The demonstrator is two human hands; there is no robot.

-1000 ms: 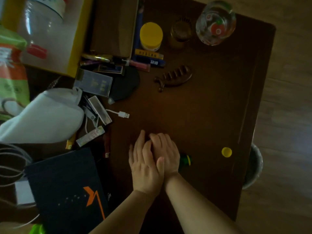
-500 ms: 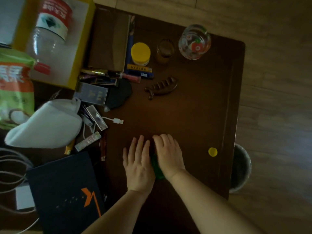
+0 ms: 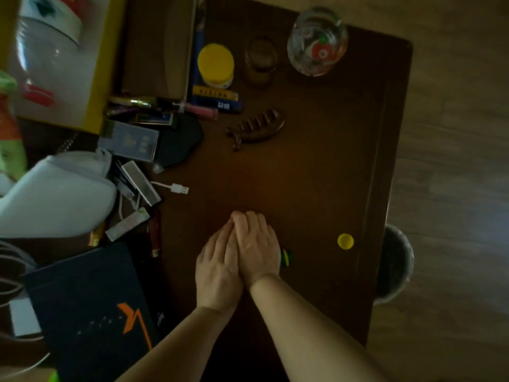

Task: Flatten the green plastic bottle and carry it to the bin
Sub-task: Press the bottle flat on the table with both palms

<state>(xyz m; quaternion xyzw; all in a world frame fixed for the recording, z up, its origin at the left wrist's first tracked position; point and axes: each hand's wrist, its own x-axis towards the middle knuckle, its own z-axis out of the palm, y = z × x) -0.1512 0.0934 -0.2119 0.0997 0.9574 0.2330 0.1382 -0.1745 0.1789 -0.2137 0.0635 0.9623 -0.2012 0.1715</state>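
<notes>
Bottle: the green plastic bottle (image 3: pixel 285 257) is laid on the dark wooden table (image 3: pixel 316 161), almost wholly covered; only its neck end with a yellow ring is seen.
Axis: the long axis is laid roughly left to right, the neck pointed right, toward the table edge.
Right hand (image 3: pixel 256 246): flat, fingers extended, pressed palm-down on the bottle; nothing is gripped.
Left hand (image 3: pixel 217 268): flat likewise, partly overlapped by the right.
Cap: a yellow cap (image 3: pixel 345 241) is set well apart, to the right.
Bin: the bin (image 3: pixel 396 267) is seen on the floor beside the table edge.
</notes>
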